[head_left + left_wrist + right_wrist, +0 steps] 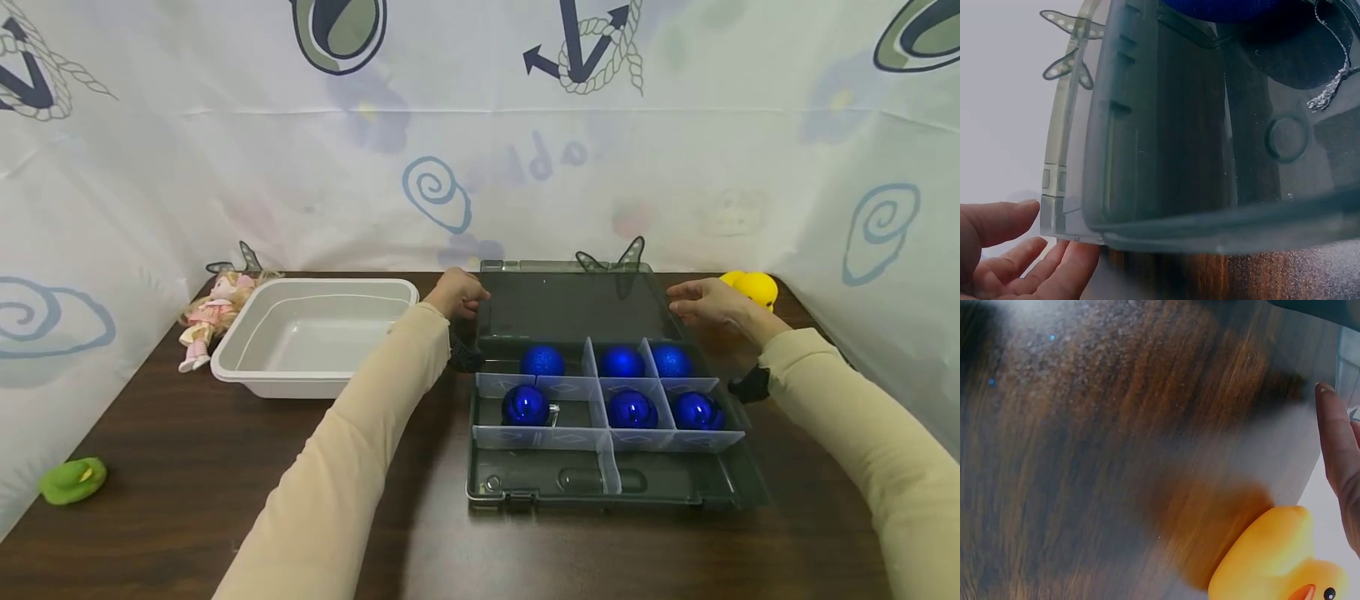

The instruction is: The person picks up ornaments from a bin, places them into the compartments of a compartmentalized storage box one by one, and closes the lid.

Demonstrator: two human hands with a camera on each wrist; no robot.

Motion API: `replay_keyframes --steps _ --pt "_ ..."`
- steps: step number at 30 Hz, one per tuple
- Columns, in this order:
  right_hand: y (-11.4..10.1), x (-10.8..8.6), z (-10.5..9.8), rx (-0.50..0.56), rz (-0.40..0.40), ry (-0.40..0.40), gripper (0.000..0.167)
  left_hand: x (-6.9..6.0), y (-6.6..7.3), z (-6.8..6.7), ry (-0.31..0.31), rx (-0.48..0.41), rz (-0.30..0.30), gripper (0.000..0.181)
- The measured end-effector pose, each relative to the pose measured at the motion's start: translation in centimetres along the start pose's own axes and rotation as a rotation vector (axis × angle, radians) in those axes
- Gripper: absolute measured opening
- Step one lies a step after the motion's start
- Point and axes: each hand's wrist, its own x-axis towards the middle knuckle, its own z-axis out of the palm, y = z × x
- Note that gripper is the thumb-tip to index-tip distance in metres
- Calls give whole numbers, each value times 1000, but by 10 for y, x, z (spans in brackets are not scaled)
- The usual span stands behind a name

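Observation:
A dark see-through divided case (517,501) sits right of centre, with a smooth dark panel (562,304) at its back. Blue Christmas baubles, some shiny (632,409) and some glittery (542,361), lie among its pale dividers (540,437). My left hand (455,293) is by the panel's rear left corner. In the left wrist view its fingers (1075,269) reach the underside of that corner; the thumb stands beside it. My right hand (708,302), fingers extended, is beside the panel's right edge and holds nothing; whether it touches the edge I cannot tell.
Left of the case stands a white plastic tub (273,388), with a doll (210,315) leaning beside it. A green toy (72,481) lies near the table's left edge. Behind my right hand is a yellow rubber duck (754,288). A patterned curtain (525,192) hangs behind the table.

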Motion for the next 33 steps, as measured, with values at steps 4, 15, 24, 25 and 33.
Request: replay_keyframes --steps 4,15,24,25,33 --pt "-1 0 0 20 5 9 49 -5 3 -2 8 8 -18 43" --pt "-3 -5 -6 258 -22 105 54 -183 66 -22 46 -118 69 46" --pt "-9 -12 -13 415 -35 229 55 -233 84 -37 27 -123 208 44" --pt "-10 -12 -13 419 -42 241 53 -236 84 -38 29 -112 218 44" --pt "-17 -22 -13 463 -124 350 25 -244 82 -44 152 72 409 38"
